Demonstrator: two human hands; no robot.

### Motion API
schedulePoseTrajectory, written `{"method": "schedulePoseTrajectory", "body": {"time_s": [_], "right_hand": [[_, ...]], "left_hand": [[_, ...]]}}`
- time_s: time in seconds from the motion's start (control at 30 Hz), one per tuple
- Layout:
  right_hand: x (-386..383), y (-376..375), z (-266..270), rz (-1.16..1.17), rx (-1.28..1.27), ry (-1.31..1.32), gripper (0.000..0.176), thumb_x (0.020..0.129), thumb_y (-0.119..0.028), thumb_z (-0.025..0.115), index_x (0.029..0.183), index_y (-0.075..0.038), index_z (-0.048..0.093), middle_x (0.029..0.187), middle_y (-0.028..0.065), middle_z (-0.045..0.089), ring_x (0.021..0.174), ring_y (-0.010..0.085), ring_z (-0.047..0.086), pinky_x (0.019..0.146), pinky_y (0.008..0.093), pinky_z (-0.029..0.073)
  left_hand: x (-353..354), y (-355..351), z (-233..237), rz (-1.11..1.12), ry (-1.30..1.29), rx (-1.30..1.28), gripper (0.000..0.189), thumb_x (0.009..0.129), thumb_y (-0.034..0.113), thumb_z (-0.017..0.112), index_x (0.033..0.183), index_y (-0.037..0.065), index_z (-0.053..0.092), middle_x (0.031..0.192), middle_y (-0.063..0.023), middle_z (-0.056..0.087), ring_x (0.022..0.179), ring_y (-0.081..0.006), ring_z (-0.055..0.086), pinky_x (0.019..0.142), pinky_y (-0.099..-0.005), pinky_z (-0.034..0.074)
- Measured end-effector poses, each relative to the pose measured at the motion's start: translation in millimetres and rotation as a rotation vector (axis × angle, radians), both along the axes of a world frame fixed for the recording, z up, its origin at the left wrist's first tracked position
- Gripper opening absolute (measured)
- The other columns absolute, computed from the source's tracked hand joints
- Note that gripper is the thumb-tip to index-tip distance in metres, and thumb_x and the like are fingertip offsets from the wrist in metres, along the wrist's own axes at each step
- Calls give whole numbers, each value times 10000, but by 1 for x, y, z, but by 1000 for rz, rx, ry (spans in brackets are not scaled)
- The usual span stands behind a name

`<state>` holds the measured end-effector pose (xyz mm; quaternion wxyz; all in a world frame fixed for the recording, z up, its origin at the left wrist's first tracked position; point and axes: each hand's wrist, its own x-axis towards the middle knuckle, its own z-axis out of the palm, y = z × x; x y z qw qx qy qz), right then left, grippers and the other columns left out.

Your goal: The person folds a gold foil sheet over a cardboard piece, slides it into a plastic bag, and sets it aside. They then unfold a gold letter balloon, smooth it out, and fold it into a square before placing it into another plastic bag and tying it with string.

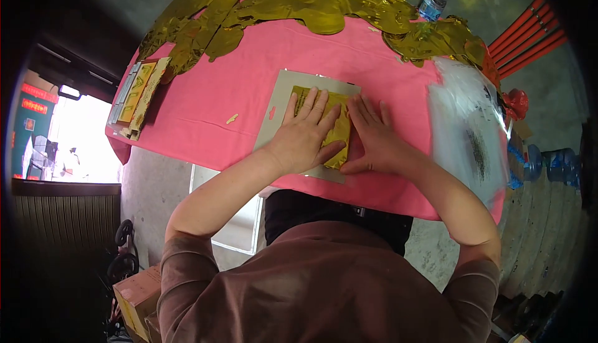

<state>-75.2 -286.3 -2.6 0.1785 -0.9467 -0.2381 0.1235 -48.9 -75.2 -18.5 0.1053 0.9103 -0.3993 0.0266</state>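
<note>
A flat grey packet with a hanger hole lies slightly turned on the pink-covered table, near the front edge. A folded piece of gold foil shows in the middle of it. My left hand rests flat over the foil, fingers stretched out and thumb toward its lower right. Along the packet's right edge lies my right hand, open, with its fingertips at the upper right corner and its thumb low beside the foil. Both palms face down, and part of the foil is hidden beneath the left hand.
Flat gold foil balloons line the far edge near a water bottle. Clear plastic bags are piled at the right. A stack of packaged cards stands at the left. A small tan scrap lies on the pink cloth.
</note>
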Motion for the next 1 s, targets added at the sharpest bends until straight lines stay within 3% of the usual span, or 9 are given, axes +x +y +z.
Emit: {"method": "schedulePoseTrajectory", "body": {"time_s": [0.07,0.3,0.4,0.5,0.57,0.6,0.67,0.77,1.0], "right_hand": [[1,3,4,-25,-17,71,1318,602,-522,791,1467,46,-25,1532,276,42,1447,353,-28,1135,539,-27],[-3,4,-2,-15,27,29,1335,580,-560,797,1464,50,5,1515,307,73,1436,398,14,1116,596,6],[-15,8,14,-83,-36,116,1329,601,-495,811,1468,34,-45,1534,274,10,1441,373,-27,1147,515,9],[-22,1,29,-150,95,135,1289,613,-450,825,1473,31,-8,1512,283,150,1430,365,129,1156,450,133],[-12,-21,39,-151,329,268,1053,685,-368,801,1454,31,203,1428,253,374,1361,342,330,1112,393,275],[-6,-29,37,-162,326,271,1053,685,-368,801,1454,31,203,1428,253,374,1361,342,330,1112,393,275],[6,-43,28,-271,289,93,727,748,-254,753,1344,19,438,1310,205,526,1263,325,463,1054,387,360],[11,-48,4,-81,273,-285,499,782,-164,698,1225,14,548,1259,186,563,1184,332,512,1011,397,399],[-22,-26,16,-64,160,-275,448,774,-139,686,1181,6,568,1089,170,622,1007,346,568,901,422,445]], "left_hand": [[-1,-1,0,7,-6,2,737,888,504,520,1410,17,337,1476,-278,238,1398,-422,181,1123,-552,115],[-4,-3,2,4,-23,-51,805,840,559,554,1389,1,365,1461,-288,262,1382,-462,180,1116,-556,145],[-5,1,6,-104,37,-114,816,805,556,593,1384,20,386,1450,-291,282,1395,-439,175,1122,-553,136],[1,12,14,-250,105,-89,824,765,534,637,1380,38,402,1453,-261,305,1408,-396,185,1126,-551,132],[2,16,21,-328,48,-48,839,724,508,674,1371,41,413,1465,-212,318,1413,-348,209,1123,-555,150],[-1,14,24,-337,53,-52,839,724,508,674,1371,41,413,1465,-212,318,1413,-348,209,1123,-555,150],[-7,10,29,-301,54,-112,777,744,438,683,1366,52,422,1453,-176,354,1399,-338,249,1113,-556,186],[-23,1,29,-197,94,-107,636,780,349,671,1327,85,486,1422,-168,397,1376,-333,297,1100,-553,218],[-44,20,29,-262,58,-88,439,809,290,647,1214,128,602,1400,-125,440,1359,-321,333,1085,-548,240]]}}
